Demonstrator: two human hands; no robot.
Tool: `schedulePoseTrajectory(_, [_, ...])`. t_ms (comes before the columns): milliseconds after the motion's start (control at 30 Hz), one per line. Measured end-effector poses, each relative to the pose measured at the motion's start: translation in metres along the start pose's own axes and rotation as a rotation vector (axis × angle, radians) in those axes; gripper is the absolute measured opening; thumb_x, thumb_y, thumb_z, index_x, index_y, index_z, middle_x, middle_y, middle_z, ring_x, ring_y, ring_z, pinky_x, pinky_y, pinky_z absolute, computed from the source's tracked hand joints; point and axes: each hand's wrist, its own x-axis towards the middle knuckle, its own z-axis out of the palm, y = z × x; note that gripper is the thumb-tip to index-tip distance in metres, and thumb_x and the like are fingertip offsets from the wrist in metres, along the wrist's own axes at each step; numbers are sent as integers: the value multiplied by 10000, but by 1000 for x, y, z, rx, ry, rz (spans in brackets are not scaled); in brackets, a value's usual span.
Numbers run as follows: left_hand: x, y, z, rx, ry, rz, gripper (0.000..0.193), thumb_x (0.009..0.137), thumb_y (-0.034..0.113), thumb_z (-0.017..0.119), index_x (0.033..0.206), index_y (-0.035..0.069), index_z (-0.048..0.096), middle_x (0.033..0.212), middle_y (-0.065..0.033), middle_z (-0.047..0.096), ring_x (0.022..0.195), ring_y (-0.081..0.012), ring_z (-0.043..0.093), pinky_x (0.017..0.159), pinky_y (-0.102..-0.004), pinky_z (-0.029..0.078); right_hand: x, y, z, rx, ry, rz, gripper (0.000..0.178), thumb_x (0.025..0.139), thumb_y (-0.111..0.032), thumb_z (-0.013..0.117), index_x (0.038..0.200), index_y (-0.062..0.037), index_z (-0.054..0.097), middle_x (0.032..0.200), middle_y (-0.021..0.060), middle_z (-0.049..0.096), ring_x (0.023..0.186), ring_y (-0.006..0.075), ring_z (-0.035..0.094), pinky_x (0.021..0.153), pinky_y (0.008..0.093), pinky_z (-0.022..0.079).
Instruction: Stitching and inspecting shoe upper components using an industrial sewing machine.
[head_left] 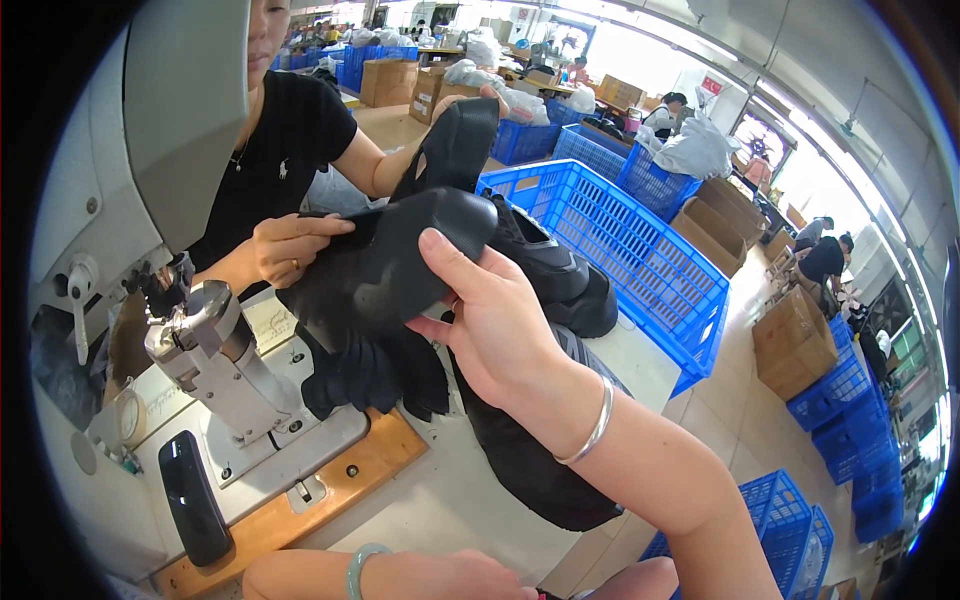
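My right hand [490, 315], with a silver bangle at its wrist, pinches the edge of a black shoe upper [390, 245] between thumb and fingers. The upper is held up over the table, beside a sewing machine's post [225, 350]. Across from me, a co-worker's hand [290, 245] with a ring touches the same black material, and their other hand is behind a raised black piece [460, 135]. My left hand [465, 577], below a jade-coloured bangle, lies low at the picture's bottom edge; its fingers are cut off from view. More black uppers [575, 285] are heaped beside my right hand.
A blue plastic crate [640, 250] stands behind the heap. The white machine head [185, 120] rises at the left, above a wooden strip [390, 450] on the table. A cardboard box [793, 335] and stacked blue crates [850, 430] line the aisle at right.
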Motion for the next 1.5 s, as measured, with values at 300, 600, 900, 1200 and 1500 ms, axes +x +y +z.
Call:
schedulePoseTrajectory(300, [-2, 2, 3, -31, -6, 13, 382, 783, 344, 672, 874, -14, 571, 741, -217, 614, 752, -392, 615, 671, -450, 479, -37, -7, -57, 169, -123, -145, 289, 930, -163, 578, 1170, -9, 529, 1153, 95, 611, 1046, 209, 607, 908, 401, 495])
schedulePoseTrajectory(600, [-10, 25, -14, -125, 3, 151, 331, 812, 309, 654, 892, -2, 575, 817, -221, 621, 772, -379, 614, 658, -441, 475, -98, -37, -133, 104, -3, -315, 516, 977, -391, 431, 1318, -4, 435, 1272, 158, 551, 1152, 283, 557, 993, 426, 442])
schedulePoseTrajectory(900, [3, 1, -31, -412, 1185, 34, 599, 691, 36, 704, 1244, 29, 474, 1214, -111, 440, 1059, -209, 491, 831, -316, 417, -151, -74, -115, -336, 147, -312, 588, 869, -473, 608, 1094, 68, 560, 975, 121, 653, 854, 149, 638, 740, 257, 517])
schedulePoseTrajectory(1200, [3, -22, -17, -1297, 875, 28, 443, 965, 243, 503, 1329, 6, 416, 1217, -86, 523, 1050, -164, 534, 860, -298, 451, -162, -103, -51, -1978, -740, -638, 311, 718, -269, 634, 871, 1, 650, 647, 0, 545, 565, 124, 566, 450, 263, 368])
schedulePoseTrajectory(1500, [14, -36, -26, -1280, 973, 61, 378, 922, 99, 538, 1282, 8, 469, 1121, -26, 581, 963, -70, 543, 799, -243, 470, -153, -47, -63, -2375, -640, -1091, 210, 692, -163, 570, 824, -44, 681, 648, -13, 460, 618, 113, 443, 515, 229, 308])
